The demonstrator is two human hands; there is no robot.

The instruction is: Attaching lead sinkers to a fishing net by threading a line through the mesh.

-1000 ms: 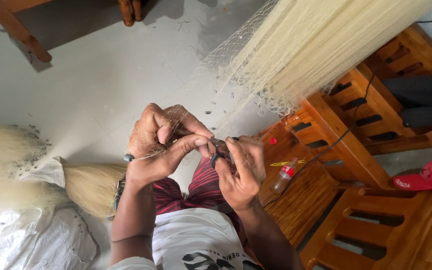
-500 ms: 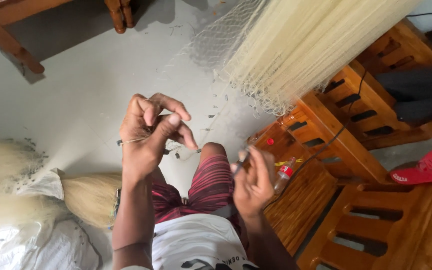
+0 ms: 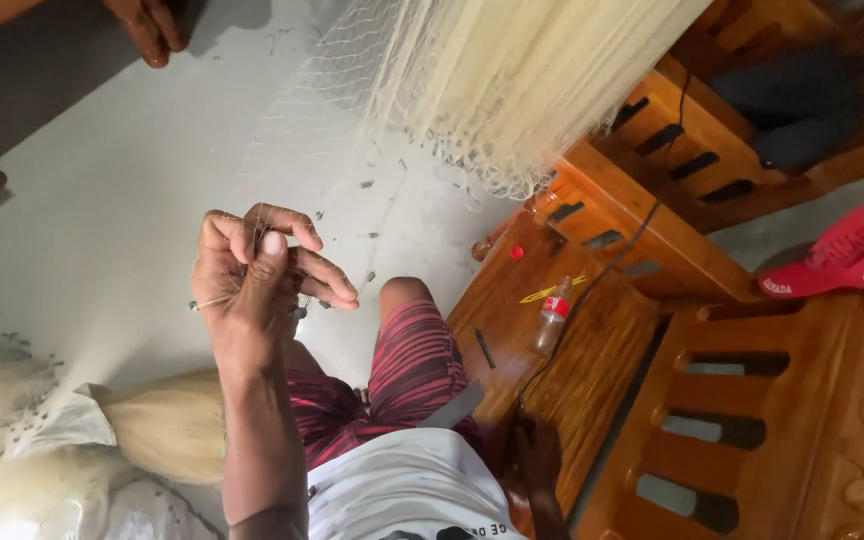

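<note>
Cream netting (image 3: 512,80), red-and-black striped shorts (image 3: 407,375), white shirt (image 3: 402,495), red cap (image 3: 842,262), orange-brown wooden furniture (image 3: 592,340).

White shirt (image 3: 407,490), red-and-black striped shorts (image 3: 417,365), bare arms.

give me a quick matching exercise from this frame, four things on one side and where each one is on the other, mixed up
Things:
1. left hand
2. right hand
3. small bottle
4. red cap

Places:
A. lying on the wooden bench seat
B. at the right edge, on the wooden furniture
C. raised, pinching fine net threads
D. low beside the bench, in shadow

Pairs: 1-C, 2-D, 3-A, 4-B
</note>
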